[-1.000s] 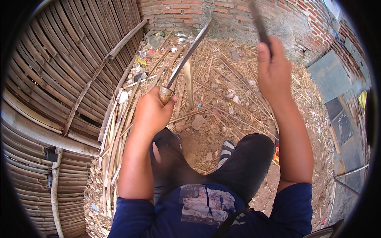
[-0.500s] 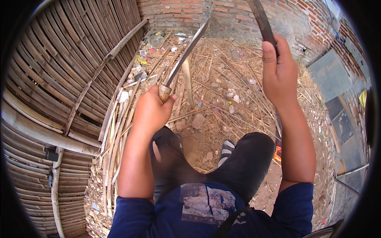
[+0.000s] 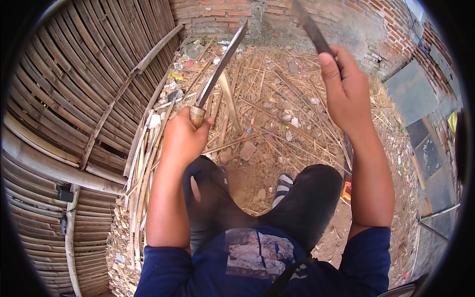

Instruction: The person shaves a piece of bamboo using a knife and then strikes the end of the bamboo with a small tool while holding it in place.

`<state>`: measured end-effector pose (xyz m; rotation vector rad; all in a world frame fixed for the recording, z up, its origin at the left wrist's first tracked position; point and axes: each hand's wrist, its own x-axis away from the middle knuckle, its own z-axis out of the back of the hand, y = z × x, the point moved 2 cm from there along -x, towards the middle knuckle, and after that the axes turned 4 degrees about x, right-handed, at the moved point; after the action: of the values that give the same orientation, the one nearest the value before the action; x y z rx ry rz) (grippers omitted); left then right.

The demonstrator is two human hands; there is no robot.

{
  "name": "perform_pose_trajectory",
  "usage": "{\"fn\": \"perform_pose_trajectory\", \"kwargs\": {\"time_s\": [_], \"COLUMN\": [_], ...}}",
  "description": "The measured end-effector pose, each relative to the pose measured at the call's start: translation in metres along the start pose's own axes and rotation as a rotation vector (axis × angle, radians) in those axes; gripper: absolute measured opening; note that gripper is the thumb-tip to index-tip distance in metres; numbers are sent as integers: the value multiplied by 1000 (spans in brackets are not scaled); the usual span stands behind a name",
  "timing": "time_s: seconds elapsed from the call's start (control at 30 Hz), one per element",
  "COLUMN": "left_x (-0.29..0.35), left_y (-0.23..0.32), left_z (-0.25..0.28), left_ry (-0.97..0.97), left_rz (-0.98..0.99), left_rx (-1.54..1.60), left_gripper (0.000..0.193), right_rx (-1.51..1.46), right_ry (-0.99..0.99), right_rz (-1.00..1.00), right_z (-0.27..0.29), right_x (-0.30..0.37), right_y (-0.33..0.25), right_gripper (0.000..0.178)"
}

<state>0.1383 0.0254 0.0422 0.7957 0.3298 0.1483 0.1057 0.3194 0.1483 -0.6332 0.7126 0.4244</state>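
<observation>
My left hand [image 3: 184, 137] is closed round the short wooden handle of a machete [image 3: 220, 67], its long blade slanting up and away to the right. Against the blade's right side leans the upper end of a pale split bamboo piece [image 3: 228, 99]; whether the edge bites into it I cannot tell. Raised at the right, my right hand [image 3: 347, 91] grips a dark stick [image 3: 314, 32]. The stick's far end is smeared by motion and tilts up to the left, apart from the blade.
A bamboo slat wall [image 3: 94, 64] runs along the left. Behind stands a brick wall [image 3: 217, 15]. Long bamboo strips [image 3: 141, 198] lie beside my left arm, and straw, stones and litter cover the ground. An orange-handled tool [image 3: 347, 190] lies by my right knee.
The machete and my left hand have shifted left, and the bamboo piece's top has tilted left with them. My right hand has come slightly left, with the stick leaning further left.
</observation>
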Motion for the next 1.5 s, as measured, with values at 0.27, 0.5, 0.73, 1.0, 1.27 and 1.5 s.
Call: {"fn": "perform_pose_trajectory", "kwargs": {"time_s": [0.27, 0.5, 0.73, 1.0, 1.27, 1.5], "left_x": [-3, -2, -1, 1, -1, -2], "left_y": [0, -7, 1, 2, 3, -1], "left_z": [2, 6, 4, 8, 4, 13], "left_ry": [11, 22, 35, 22, -6, 5], "left_rz": [-48, -12, -47, -17, -14, -12], "left_rx": [-84, -68, -102, -83, -117, -86], "left_gripper": [32, 32, 32, 36, 35, 34], "right_rx": [288, -38, 297, 0, 204, 100], "right_ry": [-293, 80, -444, -102, -253, -247], "right_rz": [29, 116, 42, 184, 64, 54], "right_z": [-35, -5, -37, 0, -42, -13], "right_x": [-8, -16, 4, -23, 3, -19], "right_y": [9, -18, -14, -33, 3, -16], "right_gripper": [40, 39, 33, 37, 40, 40]}}
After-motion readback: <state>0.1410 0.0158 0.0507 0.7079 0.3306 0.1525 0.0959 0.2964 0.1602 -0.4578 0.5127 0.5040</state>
